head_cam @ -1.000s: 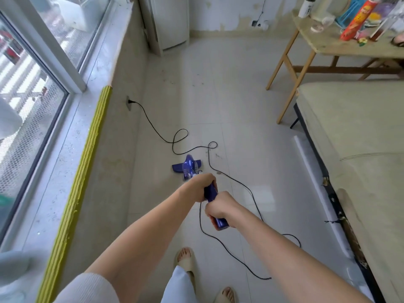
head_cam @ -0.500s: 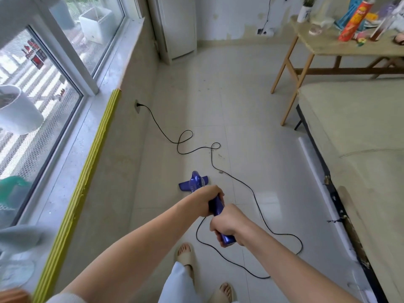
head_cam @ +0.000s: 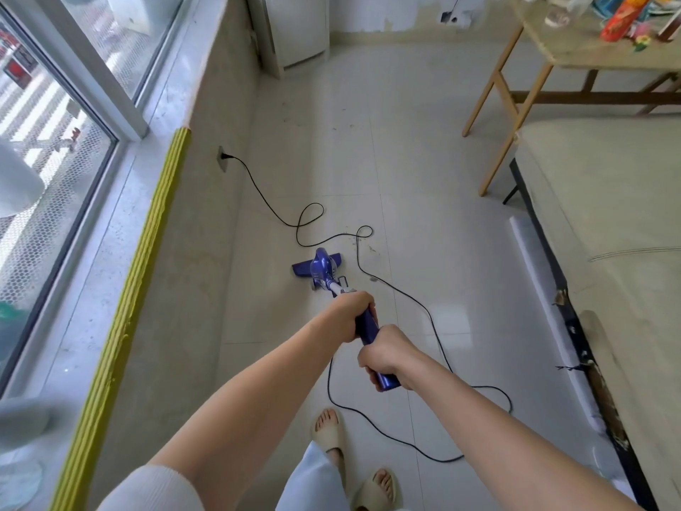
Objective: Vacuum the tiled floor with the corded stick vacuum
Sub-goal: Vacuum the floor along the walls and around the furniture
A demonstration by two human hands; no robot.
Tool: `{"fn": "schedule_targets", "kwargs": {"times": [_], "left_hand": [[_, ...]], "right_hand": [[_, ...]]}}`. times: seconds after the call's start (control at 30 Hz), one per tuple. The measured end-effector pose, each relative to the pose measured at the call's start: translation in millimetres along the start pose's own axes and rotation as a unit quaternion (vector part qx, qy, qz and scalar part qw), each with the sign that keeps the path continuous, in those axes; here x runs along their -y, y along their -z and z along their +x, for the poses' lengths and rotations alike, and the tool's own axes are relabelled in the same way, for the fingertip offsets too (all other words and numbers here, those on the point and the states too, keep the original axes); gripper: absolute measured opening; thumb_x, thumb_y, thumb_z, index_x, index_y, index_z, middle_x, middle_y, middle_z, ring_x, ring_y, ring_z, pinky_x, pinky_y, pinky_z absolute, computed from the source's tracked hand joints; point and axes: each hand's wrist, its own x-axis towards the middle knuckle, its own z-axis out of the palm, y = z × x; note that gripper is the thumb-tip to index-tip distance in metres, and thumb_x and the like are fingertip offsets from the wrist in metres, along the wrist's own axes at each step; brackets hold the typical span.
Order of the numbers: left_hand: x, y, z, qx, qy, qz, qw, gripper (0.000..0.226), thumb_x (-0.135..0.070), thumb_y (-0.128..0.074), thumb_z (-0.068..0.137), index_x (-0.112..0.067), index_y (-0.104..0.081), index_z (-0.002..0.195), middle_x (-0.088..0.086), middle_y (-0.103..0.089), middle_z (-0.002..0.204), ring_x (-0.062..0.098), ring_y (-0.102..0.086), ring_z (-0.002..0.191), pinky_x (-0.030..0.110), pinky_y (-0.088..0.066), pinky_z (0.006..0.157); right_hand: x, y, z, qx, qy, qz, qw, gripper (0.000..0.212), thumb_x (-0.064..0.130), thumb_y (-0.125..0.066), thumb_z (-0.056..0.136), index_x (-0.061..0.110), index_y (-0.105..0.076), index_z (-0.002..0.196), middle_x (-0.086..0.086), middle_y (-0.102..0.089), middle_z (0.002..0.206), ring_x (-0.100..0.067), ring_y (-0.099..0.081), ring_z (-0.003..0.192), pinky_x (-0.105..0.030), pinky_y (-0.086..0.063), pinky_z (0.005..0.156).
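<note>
A blue stick vacuum (head_cam: 320, 269) stands with its flat head on the pale tiled floor (head_cam: 423, 171), in the middle of the view. Both hands grip its blue handle. My left hand (head_cam: 346, 313) is the upper one, nearer the head. My right hand (head_cam: 387, 357) holds the handle's end. The black cord (head_cam: 423, 304) loops across the tiles beside the head, runs from a wall socket (head_cam: 222, 158) on the left, and curls back near my feet. Dark specks of dirt lie on the tiles further ahead.
A low wall with a yellow strip (head_cam: 125, 315) and a window sill runs along the left. A bed (head_cam: 608, 252) fills the right side. A wooden table (head_cam: 523, 64) with clutter stands at the back right, a white cabinet (head_cam: 294, 31) at the back.
The vacuum head has slid forward, away from my feet and towards the cord's loops, and both arms have stretched out further. The view has tilted down a little.
</note>
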Motion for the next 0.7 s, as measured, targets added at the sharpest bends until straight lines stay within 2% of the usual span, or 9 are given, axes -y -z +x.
{"fn": "schedule_targets", "kwargs": {"times": [0.13, 0.23, 0.37, 0.47, 0.53, 0.6, 0.63, 0.7], "left_hand": [[-27.2, 14.5, 12.1, -0.016, -0.012, 0.0, 1.0, 0.013, -0.001, -0.042, 0.088, -0.007, -0.042, 0.076, 0.008, -0.046, 0.063, 0.018, -0.044, 0.055, 0.026, -0.043, 0.056], [-37.0, 28.7, 15.0, -0.026, -0.019, -0.019, 0.999, 0.015, 0.002, -0.037, 0.087, -0.007, -0.041, 0.075, 0.009, -0.045, 0.062, 0.019, -0.043, 0.054, 0.026, -0.041, 0.053], [-40.5, 39.2, 1.5, -0.035, -0.012, -0.047, 0.998, 0.017, 0.002, -0.039, 0.087, -0.006, -0.041, 0.071, 0.009, -0.045, 0.061, 0.02, -0.045, 0.053, 0.026, -0.041, 0.05], [-45.5, 45.2, -7.8, -0.037, -0.002, -0.077, 0.996, 0.021, 0.001, -0.042, 0.089, -0.005, -0.043, 0.069, 0.008, -0.048, 0.063, 0.019, -0.048, 0.055, 0.026, -0.043, 0.051], [-51.3, 49.6, -8.7, -0.031, 0.001, -0.099, 0.995, 0.016, 0.001, -0.042, 0.09, -0.003, -0.045, 0.075, 0.008, -0.049, 0.065, 0.018, -0.049, 0.056, 0.026, -0.043, 0.047], [-56.8, 55.2, -3.1, -0.03, -0.005, -0.132, 0.991, 0.009, 0.0, -0.042, 0.09, -0.005, -0.048, 0.095, 0.007, -0.051, 0.067, 0.017, -0.05, 0.057, 0.022, -0.044, 0.042], [-59.3, 57.2, 2.6, -0.032, -0.008, -0.137, 0.99, 0.015, -0.001, -0.042, 0.09, -0.007, -0.046, 0.103, 0.007, -0.051, 0.067, 0.018, -0.051, 0.058, 0.022, -0.044, 0.042], [-62.7, 60.5, 12.6, -0.032, -0.019, -0.134, 0.99, 0.013, -0.001, -0.041, 0.09, -0.007, -0.042, 0.102, 0.008, -0.049, 0.066, 0.018, -0.049, 0.057, 0.025, -0.043, 0.045]], "right_hand": [[31.4, -3.8, 18.1, 0.003, 0.002, -0.002, 1.0, 0.03, -0.003, -0.047, 0.082, 0.005, -0.049, 0.111, -0.011, -0.055, 0.078, -0.018, -0.052, 0.052, -0.024, -0.046, 0.044], [49.3, -6.7, 13.1, 0.022, 0.008, -0.006, 1.0, 0.029, -0.005, -0.047, 0.082, 0.005, -0.048, 0.109, -0.01, -0.052, 0.075, -0.016, -0.05, 0.05, -0.022, -0.045, 0.042], [69.6, 5.8, -12.8, 0.067, 0.013, -0.042, 0.997, 0.014, -0.006, -0.048, 0.083, 0.006, -0.049, 0.09, -0.009, -0.049, 0.066, -0.014, -0.046, 0.046, -0.02, -0.043, 0.041], [85.2, 18.4, -24.4, 0.092, 0.009, -0.077, 0.993, 0.013, -0.007, -0.05, 0.083, 0.006, -0.049, 0.081, -0.007, -0.048, 0.058, -0.013, -0.045, 0.042, -0.019, -0.042, 0.04], [94.0, 23.2, -23.9, 0.098, 0.013, -0.102, 0.99, 0.013, -0.006, -0.051, 0.083, 0.006, -0.048, 0.081, -0.006, -0.048, 0.057, -0.013, -0.045, 0.043, -0.02, -0.042, 0.04], [101.2, 23.6, -15.0, 0.103, 0.02, -0.121, 0.987, 0.013, -0.005, -0.052, 0.084, 0.007, -0.048, 0.081, -0.007, -0.048, 0.058, -0.013, -0.045, 0.044, -0.021, -0.043, 0.041], [103.4, 22.4, -7.8, 0.102, 0.022, -0.125, 0.987, 0.013, -0.005, -0.053, 0.084, 0.007, -0.048, 0.082, -0.007, -0.048, 0.059, -0.013, -0.045, 0.044, -0.022, -0.043, 0.042], [104.9, 16.8, 7.5, 0.094, 0.023, -0.126, 0.987, 0.012, -0.004, -0.054, 0.084, 0.007, -0.048, 0.087, -0.007, -0.05, 0.06, -0.014, -0.046, 0.046, -0.023, -0.044, 0.043]]}}
